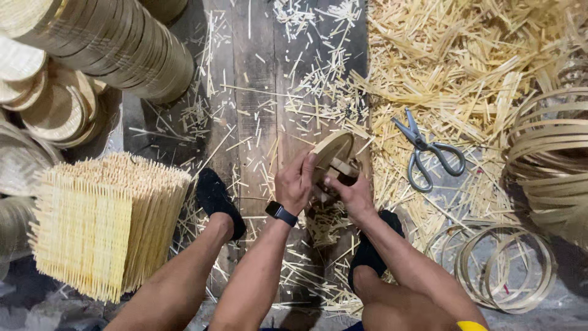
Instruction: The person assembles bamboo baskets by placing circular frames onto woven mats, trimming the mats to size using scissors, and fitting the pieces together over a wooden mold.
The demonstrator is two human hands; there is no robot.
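A person sits over a dark plank floor (257,92), seen from above, with two bare legs and two feet in black slippers. Both hands meet at the middle of the view around one round bamboo frame (334,153), which stands tilted on its edge. The left hand (295,182), with a dark watch (281,213) at the wrist, has its fingers curled over the frame's near rim. The right hand (350,191) pinches the lower part of the frame, where short cross slats show. How tightly either hand grips cannot be told.

One pair of grey scissors (427,150) lies just to the right of the frame, on a thick litter of pale bamboo offcuts (453,61). At the lower right lie several thin bamboo hoops (508,270), overlapping; their exact count is unclear. More hoops (551,159) pile up at the right edge. At the left stands one block of stacked woven slat mats (104,227). Above it one long stack of round frames (122,49) lies on its side, beside loose woven discs (55,113).
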